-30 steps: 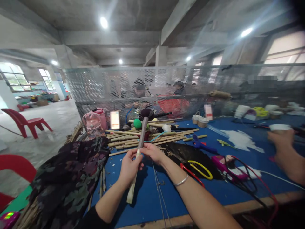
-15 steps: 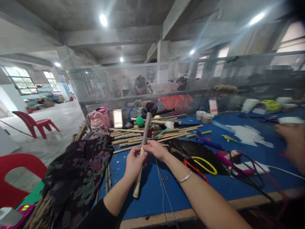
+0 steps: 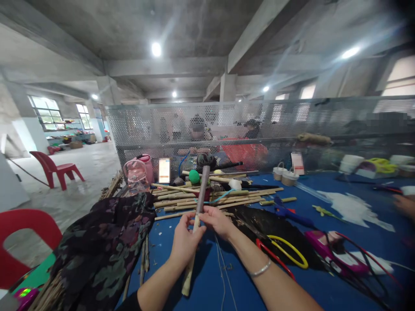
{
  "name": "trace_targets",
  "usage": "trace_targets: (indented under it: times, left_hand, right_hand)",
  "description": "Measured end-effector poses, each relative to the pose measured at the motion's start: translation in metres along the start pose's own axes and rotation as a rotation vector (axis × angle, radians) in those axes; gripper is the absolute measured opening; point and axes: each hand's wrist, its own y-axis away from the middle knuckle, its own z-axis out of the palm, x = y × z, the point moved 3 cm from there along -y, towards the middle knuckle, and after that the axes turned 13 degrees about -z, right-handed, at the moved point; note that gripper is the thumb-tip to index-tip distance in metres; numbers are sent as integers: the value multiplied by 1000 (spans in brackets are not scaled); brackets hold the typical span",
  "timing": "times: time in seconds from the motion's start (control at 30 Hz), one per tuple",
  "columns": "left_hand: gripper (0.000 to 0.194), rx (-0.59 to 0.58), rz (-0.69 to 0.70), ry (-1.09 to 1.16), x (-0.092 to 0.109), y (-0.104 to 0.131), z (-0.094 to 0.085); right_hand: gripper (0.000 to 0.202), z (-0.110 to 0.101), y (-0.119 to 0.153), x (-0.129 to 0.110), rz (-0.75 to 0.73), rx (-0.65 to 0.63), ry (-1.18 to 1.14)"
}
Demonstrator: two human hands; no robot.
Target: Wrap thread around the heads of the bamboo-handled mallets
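Note:
In front of me I hold a wooden stick [image 3: 189, 273] at a slant, its upper part covered in a grey-brown wrap [image 3: 203, 190]. A dark round head [image 3: 206, 160] appears at its top end. My left hand [image 3: 186, 237] is closed around the pale wood below the wrap. My right hand [image 3: 216, 221] pinches the stick at the wrap's lower edge, close beside the left fingers. Behind my hands lies a pile of peeled sticks [image 3: 181, 202], with a green ball [image 3: 194, 176] and a white lump [image 3: 235, 184] among them. Thin wires [image 3: 221, 263] hang below my right hand.
Scissors [image 3: 288, 250] with red and yellow handles lie right, by a magenta device [image 3: 337, 248] with cables. Dark patterned cloth [image 3: 106, 242] covers the left side. A perforated metal screen [image 3: 139, 125] stands behind the blue table. Another person's hand [image 3: 405, 203] shows far right.
The view has tilted upward, so the table and my hands sit lower in the picture. Both hands still grip the stick. The other person's hand has moved toward the right edge.

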Motion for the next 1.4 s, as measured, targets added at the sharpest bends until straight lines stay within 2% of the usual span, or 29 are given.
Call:
trace_targets:
  times: [0.03,0.1,0.27,0.33,0.37,0.43,0.5,0.63,0.73,0.8,0.83,0.9,0.97,1.03,1.17,1.3,1.4]
  left_hand:
    - [44,19,9,-21,0,0,0]
    - [40,-19,2,-3,2,0,0]
    - [38,-271,-43,98,3,2,6]
    - [38,-251,-85,61,-1,1,5]
    - [38,-186,-85,23,-2,1,4]
    - [39,-26,13,-51,-1,0,-1]
    - [37,43,97,-86,1,1,-2]
    - [36,-29,43,-9,5,3,-1]
    - [36,-155,-18,111,6,3,3]
    - [36,-221,-75,153,4,2,5]
    - [36,-222,-105,143,2,1,5]
    - [37,-146,-115,60,-2,-2,3]
    - [39,-29,-44,-50,-4,-3,0]
    - [40,30,22,-104,-3,-4,-3]
    - [41,-19,53,-38,2,-3,-5]
    - [37,-111,-3,131,6,-3,-4]
    - [35,-137,-43,231,6,-5,-3]
  right_hand:
    - [35,1,0,0,-1,-4,-5]
    - [36,0,1,-2,-3,-5,-41]
    - [34,-4,3,-3,20,6,-76]
    - [34,-4,2,-1,-2,29,-30]
    - [34,-3,1,1,-17,48,-4]
    - [35,-2,-2,2,-48,82,39]
    - [35,-1,-3,1,-74,95,55]
    - [36,-1,-2,-5,-31,22,0]
    - [41,-3,1,-7,-7,-26,-49]
    - [40,-4,1,-6,-4,-12,-30]
    - [38,-3,1,-4,0,3,-2]
    - [37,-3,0,-1,2,41,67]
    - [36,-1,-2,0,-16,68,118]
    - [34,1,-3,-1,-31,64,120]
    - [30,-1,-3,-6,-4,-28,63]
    - [21,-9,-3,-8,-23,60,135]
    - [22,-9,-2,-9,-10,59,190]
